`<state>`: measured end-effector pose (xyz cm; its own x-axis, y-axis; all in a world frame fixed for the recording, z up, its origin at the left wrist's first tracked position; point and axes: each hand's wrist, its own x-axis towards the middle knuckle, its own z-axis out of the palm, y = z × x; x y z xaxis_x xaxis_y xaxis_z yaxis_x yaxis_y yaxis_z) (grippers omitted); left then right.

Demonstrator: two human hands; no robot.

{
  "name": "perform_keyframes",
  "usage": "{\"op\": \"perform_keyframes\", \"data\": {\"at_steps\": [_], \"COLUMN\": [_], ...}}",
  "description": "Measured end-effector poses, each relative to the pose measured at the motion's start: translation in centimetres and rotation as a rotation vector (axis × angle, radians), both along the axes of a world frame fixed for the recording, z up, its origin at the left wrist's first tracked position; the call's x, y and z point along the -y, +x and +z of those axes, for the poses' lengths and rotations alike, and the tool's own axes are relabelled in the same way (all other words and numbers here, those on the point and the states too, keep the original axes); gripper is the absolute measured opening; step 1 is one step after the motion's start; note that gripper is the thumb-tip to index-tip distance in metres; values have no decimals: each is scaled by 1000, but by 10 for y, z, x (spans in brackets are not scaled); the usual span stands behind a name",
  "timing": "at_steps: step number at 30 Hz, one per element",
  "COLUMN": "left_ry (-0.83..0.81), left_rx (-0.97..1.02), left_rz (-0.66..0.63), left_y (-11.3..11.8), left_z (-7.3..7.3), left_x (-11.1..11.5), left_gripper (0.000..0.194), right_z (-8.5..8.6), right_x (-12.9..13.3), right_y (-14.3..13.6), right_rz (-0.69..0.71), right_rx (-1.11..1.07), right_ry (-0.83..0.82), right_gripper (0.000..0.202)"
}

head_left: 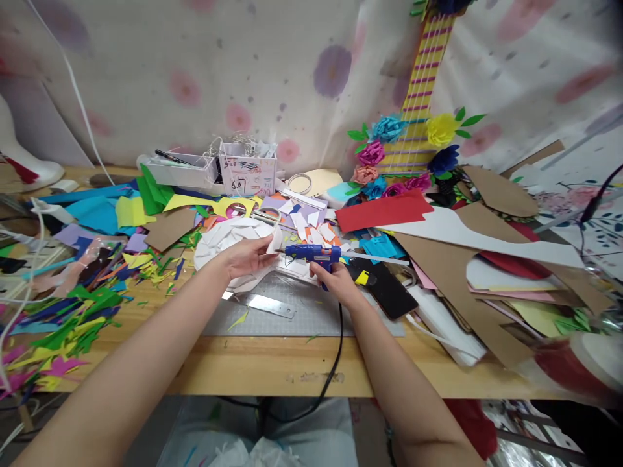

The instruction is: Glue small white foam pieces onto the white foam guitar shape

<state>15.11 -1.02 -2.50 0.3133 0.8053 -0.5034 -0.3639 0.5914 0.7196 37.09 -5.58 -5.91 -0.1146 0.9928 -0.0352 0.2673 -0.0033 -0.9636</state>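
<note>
My right hand [331, 275] grips a blue hot glue gun [311, 251] with a clear glue stick [374, 258] sticking out of its back. The gun's nozzle points left, at a small white paper piece [275, 244] pinched in my left hand [250, 256]. Whether the nozzle touches the paper I cannot tell. Just beneath and behind my left hand lies a round shape covered in overlapping white paper pieces [214, 243]. A metal ruler [267, 305] rests in front of it on a grey cutting mat [311, 318].
Colourful paper scraps [87, 318] heap up on the left. A black phone [389, 292] and cardboard sheets [448, 279] lie to the right. White boxes [248, 170] and a yellow paper guitar neck [421, 91] with paper flowers stand behind. The gun's black cord [335, 363] hangs over the table edge.
</note>
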Motion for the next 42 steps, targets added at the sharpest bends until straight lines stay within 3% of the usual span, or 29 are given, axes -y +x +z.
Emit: {"op": "perform_keyframes", "data": {"at_steps": [7,13,21,30,42], "left_ry": [-18,-47,11,-38,-79], "left_rx": [-29,-22,-7,-6,21], "left_rz": [-30,-43,-4,40,-100], "left_y": [5,2,1,8,-3], "left_z": [6,7,1,-1,-3], "left_x": [9,14,11,14,20], "left_gripper": [19,21,19,17,15], "right_z": [-11,-10,-10,-2,-3], "right_x": [-6,-8,-6,0,-4], "right_y": [5,8,8,7,7], "right_rz": [-82,-177,-85,10,-169], "right_rx": [1,51,94,81,-10], "right_ry": [-3,-28,31,27,-25], "right_gripper": [52,53,47,45,55]}}
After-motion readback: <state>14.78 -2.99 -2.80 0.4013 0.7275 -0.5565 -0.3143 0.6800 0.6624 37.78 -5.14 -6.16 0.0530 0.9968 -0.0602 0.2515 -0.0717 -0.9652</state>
